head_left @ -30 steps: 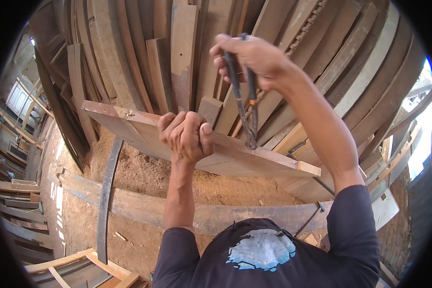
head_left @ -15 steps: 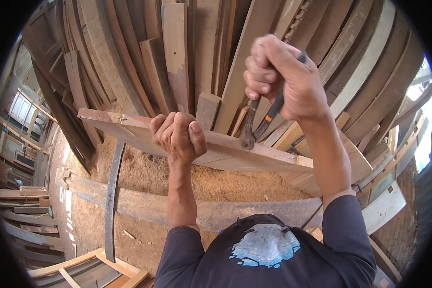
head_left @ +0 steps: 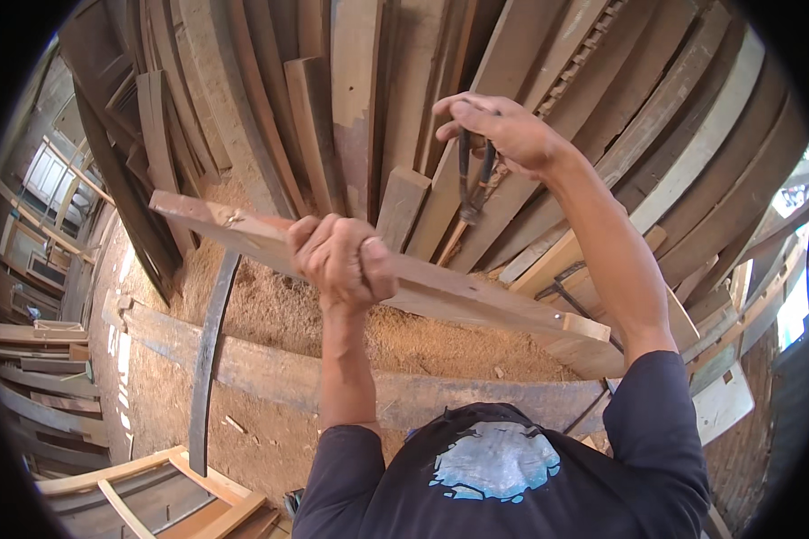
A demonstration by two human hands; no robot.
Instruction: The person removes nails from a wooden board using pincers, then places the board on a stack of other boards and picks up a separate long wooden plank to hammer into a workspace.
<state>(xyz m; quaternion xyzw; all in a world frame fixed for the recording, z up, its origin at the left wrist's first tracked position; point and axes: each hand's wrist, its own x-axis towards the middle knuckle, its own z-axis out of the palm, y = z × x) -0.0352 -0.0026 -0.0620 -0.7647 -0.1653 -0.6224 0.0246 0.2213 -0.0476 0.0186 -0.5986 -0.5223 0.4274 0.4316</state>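
My left hand is closed over the top edge of a long wooden board, which stands tilted across the middle of the view. Small dark and shiny spots dot that edge to the right of the hand. In my right hand is a pair of pincers, its jaws pointing down and its two handles somewhat apart under the fingers. The pincers hang above the board, clear of its edge. Whether anything sits in their jaws is too blurred to tell.
Many planks lean upright along the far side. Below the board, sawdust covers the ground around a low horizontal beam. A dark narrow strip crosses that beam at left. Wooden frames lie at lower left.
The pincers have come up off the board's edge, and my right hand's fingers have loosened from a tight grip. My left hand keeps its hold on the board.
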